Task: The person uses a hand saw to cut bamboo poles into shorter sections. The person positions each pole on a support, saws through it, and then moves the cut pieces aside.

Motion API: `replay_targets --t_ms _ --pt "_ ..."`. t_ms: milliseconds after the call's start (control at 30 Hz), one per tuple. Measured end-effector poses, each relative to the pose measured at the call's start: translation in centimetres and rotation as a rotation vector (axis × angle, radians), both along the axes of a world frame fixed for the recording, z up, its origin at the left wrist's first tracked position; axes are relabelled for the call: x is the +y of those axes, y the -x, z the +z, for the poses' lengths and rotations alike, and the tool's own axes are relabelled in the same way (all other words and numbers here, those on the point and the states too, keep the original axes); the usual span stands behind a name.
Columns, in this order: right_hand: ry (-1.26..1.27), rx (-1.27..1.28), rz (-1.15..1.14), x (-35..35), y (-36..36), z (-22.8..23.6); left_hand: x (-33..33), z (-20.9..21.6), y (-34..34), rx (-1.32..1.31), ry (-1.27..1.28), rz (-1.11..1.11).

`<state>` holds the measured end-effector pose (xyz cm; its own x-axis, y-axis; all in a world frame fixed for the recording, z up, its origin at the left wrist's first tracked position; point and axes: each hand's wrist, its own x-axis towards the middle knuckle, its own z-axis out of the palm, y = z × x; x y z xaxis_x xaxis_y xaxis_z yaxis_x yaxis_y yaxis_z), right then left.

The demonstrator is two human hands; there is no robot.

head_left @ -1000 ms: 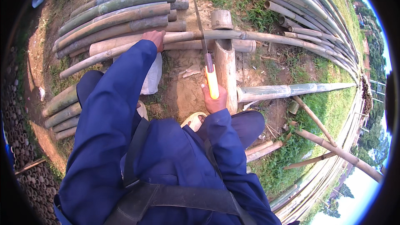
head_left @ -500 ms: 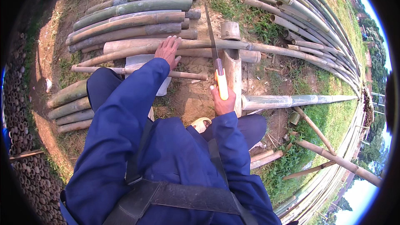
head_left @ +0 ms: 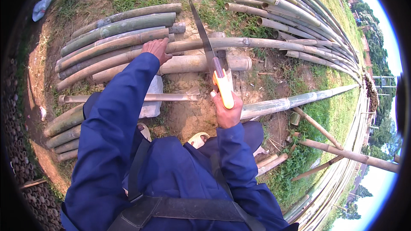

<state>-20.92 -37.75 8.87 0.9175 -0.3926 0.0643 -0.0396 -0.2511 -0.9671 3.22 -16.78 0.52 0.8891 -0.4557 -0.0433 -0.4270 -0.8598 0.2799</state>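
Apparently at the positioning step: steadying a long bamboo pole (head_left: 265, 42) with the left hand (head_left: 156, 50), holding a saw (head_left: 200, 25) ready in the right hand (head_left: 227, 113). On the left, laid over the pole with fingers curved across its upper side and thumb toward the near side; cannot tell how tightly. On the right, closed around the yellow handle (head_left: 225, 96), with blade angled up and leftward, crossing the pole as viewed. As for the pole: lying crosswise just beyond a thicker bamboo length (head_left: 192, 63), running left past the left hand and right toward other stacked poles (head_left: 299, 17).

Judged next: pin the pole firmly, then set the teeth squarely on it, well clear of the left fingers.

Hard to make out: whether touching or apart, blade and pole. Partly hidden behind saw and right hand: a hollow bamboo block (head_left: 224, 59). Behind the right hand: near end of a thick greenish pole (head_left: 291, 102). Partly covered by the left sleeve (head_left: 124, 90): a white sack (head_left: 152, 105) and a slim bamboo length (head_left: 171, 97). Lost among the stack: far end of the long pole.
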Motion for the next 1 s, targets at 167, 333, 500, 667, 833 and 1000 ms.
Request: replay_targets --t_ms 167,333,500,667,833,1000 --pt "-0.006 0.096 0.036 -1.8 -3.7 -3.6 -0.7 -0.6 -4.1 -0.021 -0.106 0.037" --pt "0.035 0.112 0.006 -1.3 -3.8 -5.8 -1.1 -1.4 -4.6 0.065 -0.162 0.066" --pt "0.03 0.156 0.041 -0.8 -3.4 -5.0 -1.5 0.8 -4.8 0.09 -0.194 0.078" --pt "0.146 0.156 0.011 1.7 6.6 -1.5 -1.0 -1.6 -5.7 0.105 -0.2 0.086" --pt "-0.009 0.255 -0.008 0.1 5.1 0.3 -1.6 -1.8 -5.3 0.118 -0.248 0.094" --pt "-0.05 0.186 0.085 -3.2 -3.3 -1.2 -1.6 -2.4 -4.8 0.015 -0.219 0.048"
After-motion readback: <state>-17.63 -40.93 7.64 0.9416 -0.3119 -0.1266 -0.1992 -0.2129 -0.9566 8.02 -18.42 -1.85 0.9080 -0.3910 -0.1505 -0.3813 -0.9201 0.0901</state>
